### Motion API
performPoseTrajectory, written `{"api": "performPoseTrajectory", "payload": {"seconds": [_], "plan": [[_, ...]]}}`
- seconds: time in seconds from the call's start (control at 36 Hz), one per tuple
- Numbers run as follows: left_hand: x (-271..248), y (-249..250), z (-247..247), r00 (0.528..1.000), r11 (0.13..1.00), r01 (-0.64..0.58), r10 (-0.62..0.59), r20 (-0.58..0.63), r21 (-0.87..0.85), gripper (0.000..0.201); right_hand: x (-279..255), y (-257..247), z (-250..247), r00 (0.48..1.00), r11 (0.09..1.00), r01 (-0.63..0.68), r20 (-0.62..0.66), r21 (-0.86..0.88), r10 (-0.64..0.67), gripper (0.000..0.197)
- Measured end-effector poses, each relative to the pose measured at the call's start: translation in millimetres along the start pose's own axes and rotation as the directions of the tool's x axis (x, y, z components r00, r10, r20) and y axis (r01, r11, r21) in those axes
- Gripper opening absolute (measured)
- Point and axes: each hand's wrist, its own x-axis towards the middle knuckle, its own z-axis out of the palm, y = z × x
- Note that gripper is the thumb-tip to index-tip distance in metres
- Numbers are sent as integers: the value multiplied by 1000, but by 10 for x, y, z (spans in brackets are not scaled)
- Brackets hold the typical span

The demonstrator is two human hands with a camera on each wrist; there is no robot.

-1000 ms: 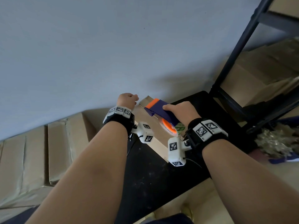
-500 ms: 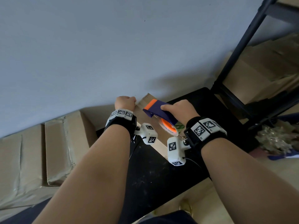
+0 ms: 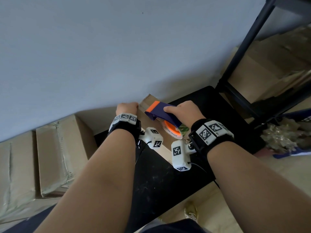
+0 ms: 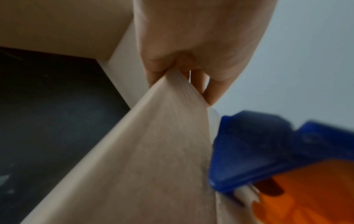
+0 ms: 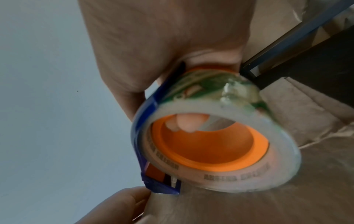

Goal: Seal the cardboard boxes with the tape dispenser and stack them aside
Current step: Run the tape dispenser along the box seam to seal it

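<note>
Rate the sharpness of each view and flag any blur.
Head view: fairly sharp, wide-angle bend in the wall line. Left wrist: left hand on the box soft, tape dispenser smeared. Right wrist: motion blur on the tape roll under the right hand.

Both forearms stretched forward, left grip curled in a clamp, right grip wrapped, knuckles up.

The cardboard box lies flat on the black counter, its far corner against the wall. The blue-and-orange tape dispenser, loaded with a clear tape roll, rests on the box top, tilted, blade end toward the far corner.
</note>
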Motion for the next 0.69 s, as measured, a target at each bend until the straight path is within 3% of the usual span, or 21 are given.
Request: {"api": "performPoseTrajectory", "payload": {"seconds": [0.06,0.22,0.33,0.44,0.56,0.64,0.69], "plan": [[-24,21,-3,999,994,-18,13,53,109,6,14,-1,22,1000,1000,-1,-3,-4,1,50],[-17,1,40,986,982,-49,18,163,185,25,23,18,55,1000,1000,-2,-4,14,2,48],[-23,-89,88,999,996,-33,35,-29,86,16,21,19,53,1000,999,-6,-7,33,7,49],[-86,-42,153,969,980,-166,182,-165,105,22,30,-4,51,1000,999,-20,-10,44,21,48],[-172,-25,158,899,896,-373,414,-146,241,31,28,-33,31,999,998,-44,-5,47,44,46],[-230,-99,174,785,729,-529,615,-76,433,23,17,-41,17,999,999,-48,9,24,48,45],[-248,-168,180,735,644,-577,677,-24,502,17,0,-44,13,998,998,-53,24,38,52,44]]}}
